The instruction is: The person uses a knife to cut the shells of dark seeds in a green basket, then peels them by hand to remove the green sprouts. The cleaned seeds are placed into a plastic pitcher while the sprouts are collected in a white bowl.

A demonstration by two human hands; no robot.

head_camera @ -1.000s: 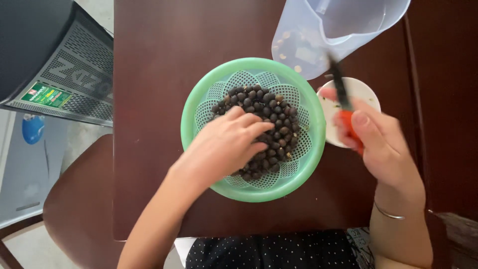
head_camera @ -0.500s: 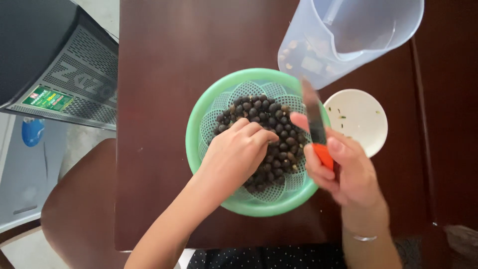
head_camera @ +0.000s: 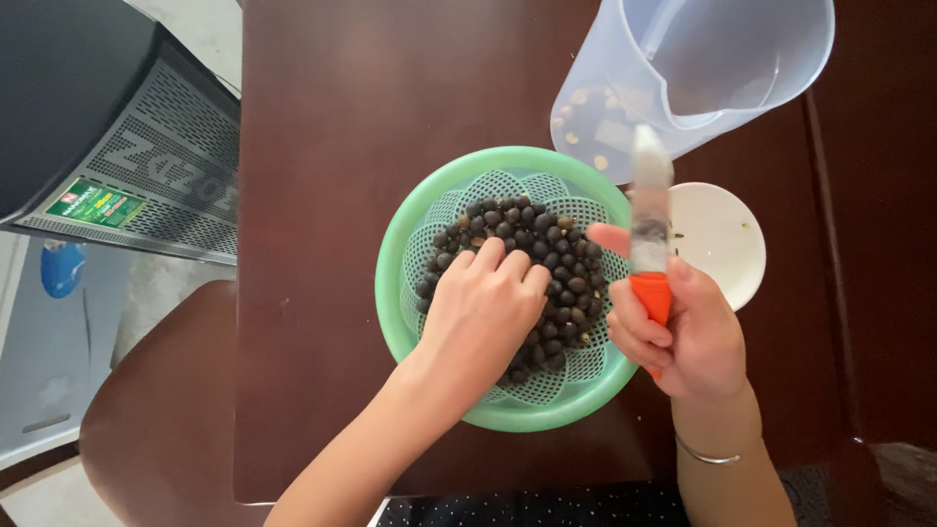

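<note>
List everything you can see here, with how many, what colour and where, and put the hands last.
basket: one, green plastic mesh, middle of the table
seeds: many, small, round, dark brown to black, heaped in the basket
jug: one, clear plastic, top right, a few pale pieces inside
dish: one, small, white, right of the basket, a few specks in it
knife: one, orange handle, pale blade pointing up and away
table: one, dark brown wood
chair: one, dark brown, lower left
bracelet: one, thin, silvery, on the right wrist
left hand: fingers down in the seeds
right hand: closed round the knife handle
</note>
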